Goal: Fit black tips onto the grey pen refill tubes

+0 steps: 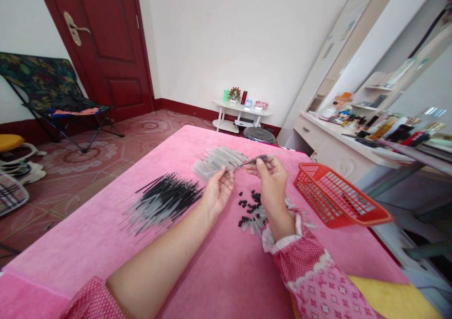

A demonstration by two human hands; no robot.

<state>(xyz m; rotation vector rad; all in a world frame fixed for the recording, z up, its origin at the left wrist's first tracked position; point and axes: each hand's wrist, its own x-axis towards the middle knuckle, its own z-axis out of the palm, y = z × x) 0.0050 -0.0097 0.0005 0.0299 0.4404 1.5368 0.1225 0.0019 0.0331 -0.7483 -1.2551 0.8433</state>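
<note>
Above the pink-covered table, my right hand [271,175] pinches a thin dark stick [254,160] between thumb and fingers. The stick points left toward my left hand [221,187]. There the thumb and fingers are curled together at its thin end, and what they pinch is too small to make out. Just behind the hands lies a pile of clear, whitish thin tubes [215,161]. Left of my left forearm is a heap of black sticks with translucent ends [169,194]. Small black caps [250,206] and short clear pieces [259,215] are scattered beneath my right hand, partly covered by it.
A red plastic basket [339,196] stands at the table's right edge. Yellow cloth [388,298] lies at the front right. Beyond are a cluttered dresser [353,135], a low white shelf [226,107], a folding chair [52,93] and a dark red door [106,41].
</note>
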